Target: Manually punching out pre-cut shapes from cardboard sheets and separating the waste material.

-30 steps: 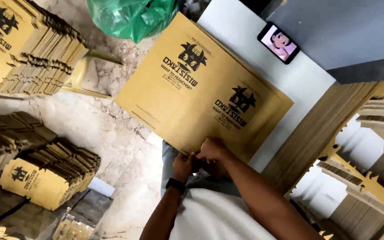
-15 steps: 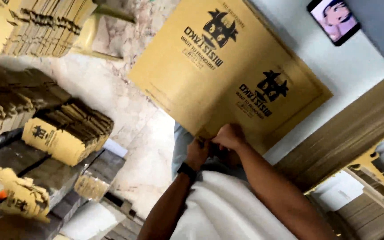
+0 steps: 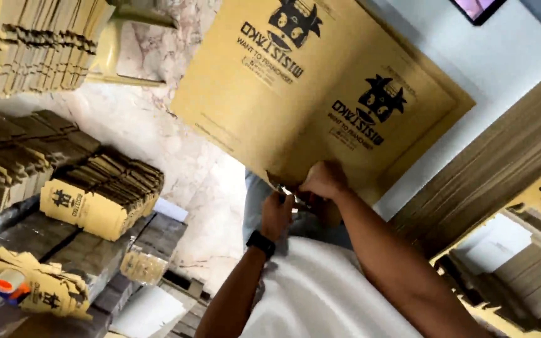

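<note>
2 hands (image 3: 302,197) grip cardboard sheet (image 3: 295,94) — corner

Marble floor (image 3: 158,125) lay at 10 o'clock; white counter (image 3: 521,56) at 2 o'clock; dark pallet (image 3: 64,241) at 8 o'clock.

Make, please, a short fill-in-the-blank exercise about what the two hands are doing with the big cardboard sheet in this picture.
1. Both hands, the left hand and the right hand, grip the near ____ of the flat cardboard sheet.
2. The left wrist wears a black ____.
3. The cardboard sheet carries ____ printed black logos.
4. The tape roll at lower left has an ____ core.

Missing words: edge; watch; two; orange
</note>
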